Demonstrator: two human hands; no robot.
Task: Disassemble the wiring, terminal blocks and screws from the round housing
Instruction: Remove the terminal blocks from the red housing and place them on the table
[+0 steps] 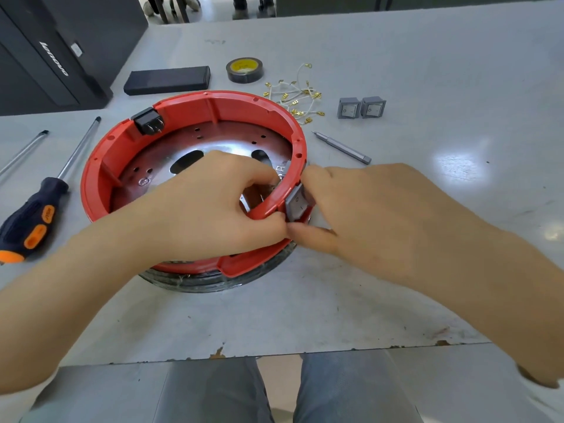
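Round housing [195, 114], red, found flat on the desk [396, 285] near the front edge, atop a black ring. Grey rocker switch [296, 206] seated in the near right wall, partly proud of its opening. Left hand [210, 206] reached inside the wall, fingers curled behind the switch, thumb on the rim. Right hand [360, 215] outside, pinching the switch between thumb and fingers. Two removed switches [361, 107] and loose wires [294, 96] lying beyond the housing; black socket [148, 120] not yet removed from the far left wall.

Risks judged: retaining clips snapped if forced out unevenly; switch released suddenly and dropped off the desk edge; wall cracked under sideways leverage; housing slid on its ring, being unclamped. Clip condition hidden behind fingers, not assessed.
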